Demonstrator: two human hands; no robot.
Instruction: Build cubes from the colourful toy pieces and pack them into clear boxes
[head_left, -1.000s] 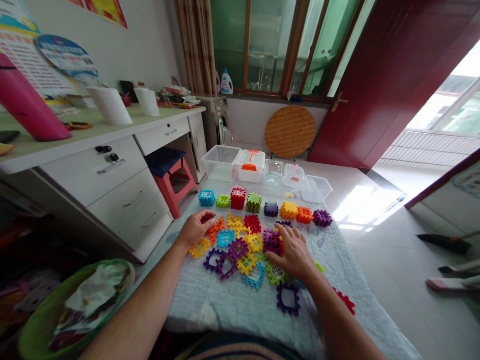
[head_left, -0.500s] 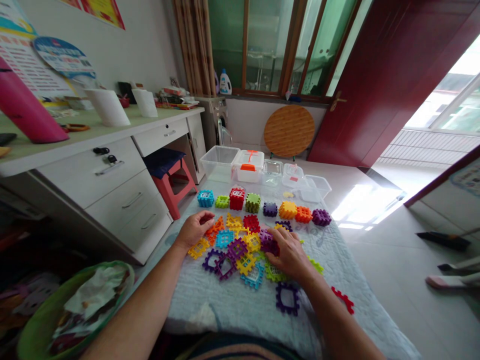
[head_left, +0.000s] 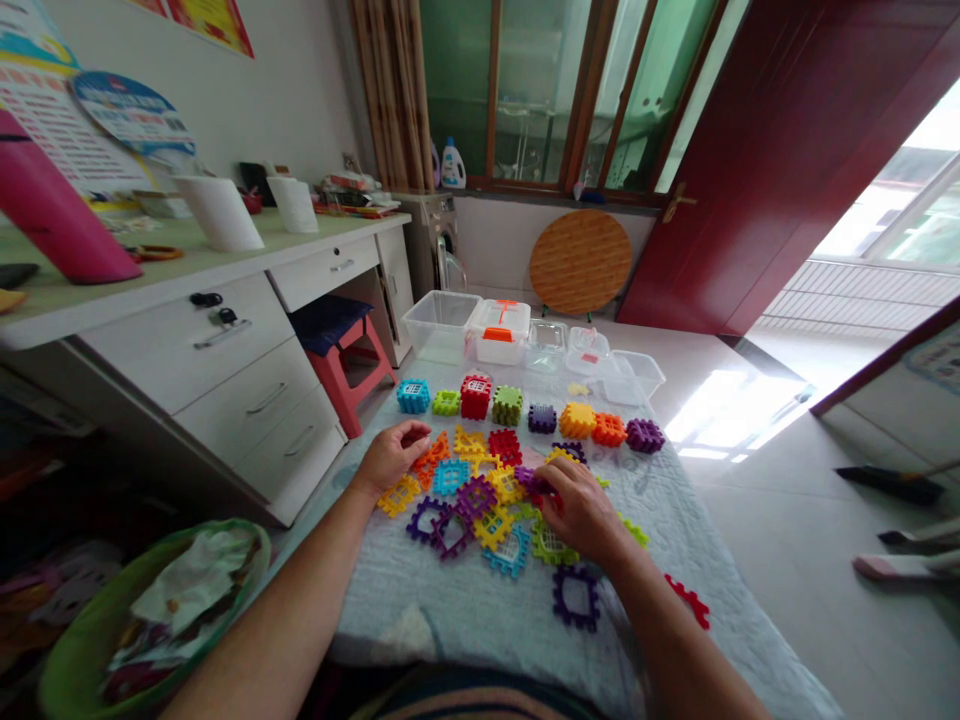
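"Two hands in the head view. How's the left?"
"Left of centre, the left hand (head_left: 391, 456) is half-curled, with nothing visible in its grasp, near an orange interlocking panel (head_left: 433, 462)."
"And the right hand (head_left: 581, 503)?"
"Right of centre, fingers bent, gripping a purple interlocking panel (head_left: 527, 479) just beside a yellow window panel (head_left: 506, 486), lower middle of the frame."

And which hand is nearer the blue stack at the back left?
Left. The left hand is just in front of the blue stack, not touching it; the right hand is farther off, to its right and nearer the camera.
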